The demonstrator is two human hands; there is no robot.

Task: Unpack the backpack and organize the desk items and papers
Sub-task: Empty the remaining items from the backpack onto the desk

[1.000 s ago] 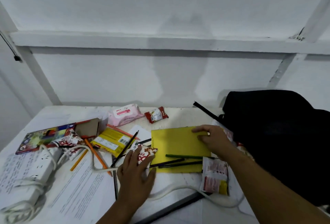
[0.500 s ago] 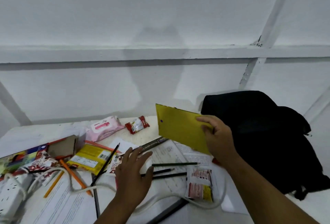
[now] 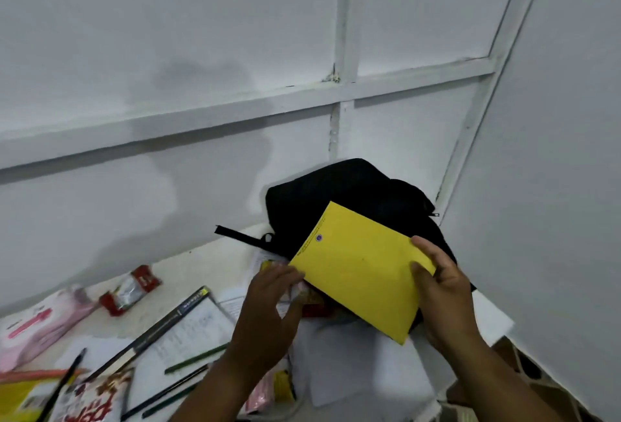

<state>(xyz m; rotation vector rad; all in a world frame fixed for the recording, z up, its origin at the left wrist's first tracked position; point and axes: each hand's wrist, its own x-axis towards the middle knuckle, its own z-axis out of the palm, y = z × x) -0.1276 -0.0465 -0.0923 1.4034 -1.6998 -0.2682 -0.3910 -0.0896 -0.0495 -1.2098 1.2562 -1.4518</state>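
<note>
One yellow envelope [image 3: 361, 273] is held tilted above the worktop [image 3: 208, 267], before one black backpack [image 3: 353, 199]; it is gripped by the right hand [image 3: 440, 290] and touched at its lower corner by the left hand's [image 3: 268, 314] straight fingers. One pink wipes pack [image 3: 37, 324] and three dark pencils [image 3: 196, 358] are seen.

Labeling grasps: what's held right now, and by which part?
A yellow envelope. The right hand grips its right edge, thumb on the front; the left hand's fingers touch its lower-left corner.
</note>
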